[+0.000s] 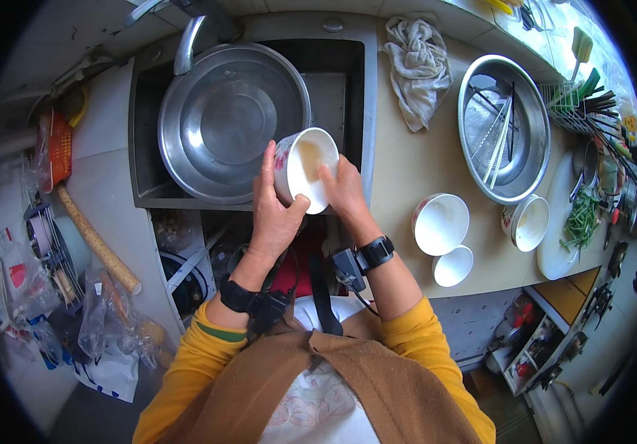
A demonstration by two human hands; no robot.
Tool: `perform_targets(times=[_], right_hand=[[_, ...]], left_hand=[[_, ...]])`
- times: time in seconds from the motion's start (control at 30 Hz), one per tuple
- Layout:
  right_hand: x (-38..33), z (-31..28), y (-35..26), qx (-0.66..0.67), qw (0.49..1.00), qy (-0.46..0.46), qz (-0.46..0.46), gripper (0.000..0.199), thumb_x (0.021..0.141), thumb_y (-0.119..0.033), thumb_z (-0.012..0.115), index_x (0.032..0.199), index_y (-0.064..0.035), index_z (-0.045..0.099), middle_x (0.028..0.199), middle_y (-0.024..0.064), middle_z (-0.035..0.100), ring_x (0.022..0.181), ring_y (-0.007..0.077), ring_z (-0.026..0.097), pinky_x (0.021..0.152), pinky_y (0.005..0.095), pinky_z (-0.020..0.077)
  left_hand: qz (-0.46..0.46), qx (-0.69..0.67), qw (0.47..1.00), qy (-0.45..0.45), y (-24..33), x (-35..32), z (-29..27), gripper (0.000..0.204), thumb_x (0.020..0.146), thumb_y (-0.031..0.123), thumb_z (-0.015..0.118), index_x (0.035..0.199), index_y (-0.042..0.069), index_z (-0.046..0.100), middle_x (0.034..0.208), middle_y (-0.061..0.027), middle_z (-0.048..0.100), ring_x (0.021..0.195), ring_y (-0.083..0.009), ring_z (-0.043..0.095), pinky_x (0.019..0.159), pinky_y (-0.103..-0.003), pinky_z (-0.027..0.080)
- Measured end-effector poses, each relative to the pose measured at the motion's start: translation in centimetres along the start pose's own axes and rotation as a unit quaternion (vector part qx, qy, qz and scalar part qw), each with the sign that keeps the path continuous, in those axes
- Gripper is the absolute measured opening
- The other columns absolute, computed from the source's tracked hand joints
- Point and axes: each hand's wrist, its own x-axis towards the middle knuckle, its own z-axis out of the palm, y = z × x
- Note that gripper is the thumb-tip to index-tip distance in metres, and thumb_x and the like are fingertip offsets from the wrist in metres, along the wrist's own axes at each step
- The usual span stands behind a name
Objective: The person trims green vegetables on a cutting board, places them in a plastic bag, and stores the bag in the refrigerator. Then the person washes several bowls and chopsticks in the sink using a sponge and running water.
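Note:
A white bowl [298, 177] with pink floral marks on its outside is tilted over the sink's front edge, its mouth facing right. Some cloudy, pale liquid shows inside it. My left hand [275, 211] is wrapped round the bowl's left side, thumb near the lower rim. On the right rim, my right hand [346, 189] grips the bowl, with a digit reaching inside; its other fingers are partly hidden. Just behind the bowl, a large steel basin [178, 140] holding clear liquid sits in the dark sink [369, 111], below the faucet [188, 46].
Right of the sink, the counter holds a crumpled cloth [416, 70], a steel basin [469, 133] with chopsticks, and white bowls [440, 224]. Farther right lies a white board [553, 248] with cut greens [580, 220]. A long root [96, 237] lies at left beside plastic bags [108, 325].

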Motion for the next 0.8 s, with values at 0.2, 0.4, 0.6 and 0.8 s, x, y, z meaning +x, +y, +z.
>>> perform_targets(times=[0.2,0.4,0.6,0.8], right_hand=[[0.6,0.2,-1.3,0.045,0.997,-0.023,0.053,0.031,0.093,-0.023,0.057,0.1,0.0068,0.062,0.088,0.0243,0.068,0.082,0.0336,0.069,0.074,0.0402,0.0521],[-0.4,0.6,-0.1,0.205,0.975,-0.033,0.081,0.026,0.089,-0.01,0.062,0.112,0.003,0.057,0.097,0.0125,0.067,0.085,0.0196,0.064,0.077,0.0325,0.052],[0.6,0.7,0.6,0.098,0.995,0.002,0.031,0.028,0.09,-0.013,0.056,0.11,0.0059,0.053,0.095,0.0235,0.067,0.085,0.0302,0.067,0.078,0.0385,0.0521],[-1.5,1.3,0.2,0.201,0.979,0.021,0.018,0.029,0.097,-0.022,0.046,0.101,0.0039,0.057,0.091,0.0153,0.064,0.083,0.0219,0.061,0.076,0.0353,0.049]], left_hand=[[0.007,-0.015,1.0,0.014,-0.2,0.5,-0.3,0.09,0.073,0.008,0.062,0.153,0.015,0.021,0.137,-0.0227,0.04,0.129,-0.0369,0.042,0.109,-0.043,0.037],[0.018,-0.017,1.0,0.019,-0.4,0.7,0.1,0.089,0.073,0.01,0.062,0.153,0.015,0.023,0.137,-0.0231,0.041,0.128,-0.0369,0.043,0.108,-0.043,0.038],[0.026,0.002,0.999,0.019,-0.1,0.6,0.3,0.086,0.074,0.009,0.061,0.153,0.014,0.025,0.136,-0.023,0.043,0.127,-0.0363,0.046,0.108,-0.043,0.038],[0.017,-0.006,1.0,0.021,-0.2,1.3,-0.4,0.086,0.074,0.009,0.061,0.152,0.015,0.025,0.135,-0.0222,0.042,0.127,-0.0358,0.045,0.108,-0.043,0.038]])
